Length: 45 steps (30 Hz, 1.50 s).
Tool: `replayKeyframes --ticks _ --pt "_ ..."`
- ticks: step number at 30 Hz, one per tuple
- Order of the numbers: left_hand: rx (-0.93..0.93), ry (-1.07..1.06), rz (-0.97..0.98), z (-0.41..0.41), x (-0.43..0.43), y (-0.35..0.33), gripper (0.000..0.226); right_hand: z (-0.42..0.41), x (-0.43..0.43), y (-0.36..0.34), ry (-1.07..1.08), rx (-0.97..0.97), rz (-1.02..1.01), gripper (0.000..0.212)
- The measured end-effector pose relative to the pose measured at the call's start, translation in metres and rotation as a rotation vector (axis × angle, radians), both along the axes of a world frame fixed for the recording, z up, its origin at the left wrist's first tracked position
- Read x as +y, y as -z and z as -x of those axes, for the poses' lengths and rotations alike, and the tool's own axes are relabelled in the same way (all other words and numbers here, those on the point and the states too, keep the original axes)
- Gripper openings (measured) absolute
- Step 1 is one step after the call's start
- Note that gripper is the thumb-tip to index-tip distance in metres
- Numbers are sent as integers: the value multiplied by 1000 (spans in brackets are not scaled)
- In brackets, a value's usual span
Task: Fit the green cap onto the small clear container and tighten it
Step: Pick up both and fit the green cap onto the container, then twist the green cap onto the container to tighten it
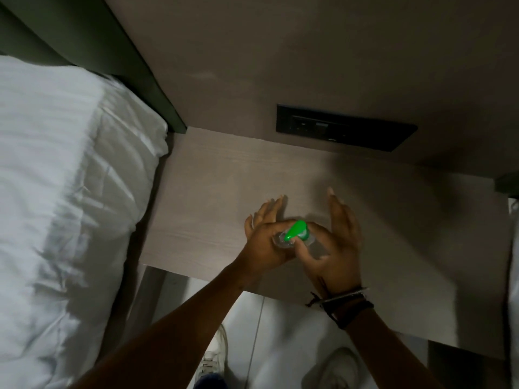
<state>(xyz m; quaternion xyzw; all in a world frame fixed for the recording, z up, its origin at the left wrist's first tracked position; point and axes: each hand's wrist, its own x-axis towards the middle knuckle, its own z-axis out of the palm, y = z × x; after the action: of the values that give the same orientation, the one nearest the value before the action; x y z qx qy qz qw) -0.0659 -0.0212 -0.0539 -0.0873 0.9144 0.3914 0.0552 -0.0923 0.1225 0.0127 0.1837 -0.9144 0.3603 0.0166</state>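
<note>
A bright green cap (297, 230) sits between my two hands just above the wooden bedside table (213, 178). The small clear container (282, 242) shows below and left of the cap, partly hidden by my fingers. My left hand (266, 237) holds the container from the left, thumb and forefinger on it, the other fingers stretched out. My right hand (334, 242) pinches the cap side with thumb and forefinger, its remaining fingers pointing up and away. Whether the cap is seated on the container's mouth is not clear.
A bed with white linen (61, 192) borders the table on the left. A black socket panel (342, 129) is set in the wall behind. Below the table's front edge are a pale floor and my white shoes (213, 357). Dark bracelets (345, 301) circle my right wrist.
</note>
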Motion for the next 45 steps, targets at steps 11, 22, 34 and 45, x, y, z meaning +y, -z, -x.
replayKeyframes --ticks 11,22,34,45 --pt "55 73 2 -3 -6 -1 55 -7 6 10 6 -110 -81 71" --pt "62 90 -17 -2 -10 0 44 3 8 4 -45 -147 -119 75" --pt "26 125 39 2 -11 -3 59 13 7 5 -114 -181 9 41" --pt "-29 155 -11 5 -11 -19 56 14 10 14 -121 -226 137 45"
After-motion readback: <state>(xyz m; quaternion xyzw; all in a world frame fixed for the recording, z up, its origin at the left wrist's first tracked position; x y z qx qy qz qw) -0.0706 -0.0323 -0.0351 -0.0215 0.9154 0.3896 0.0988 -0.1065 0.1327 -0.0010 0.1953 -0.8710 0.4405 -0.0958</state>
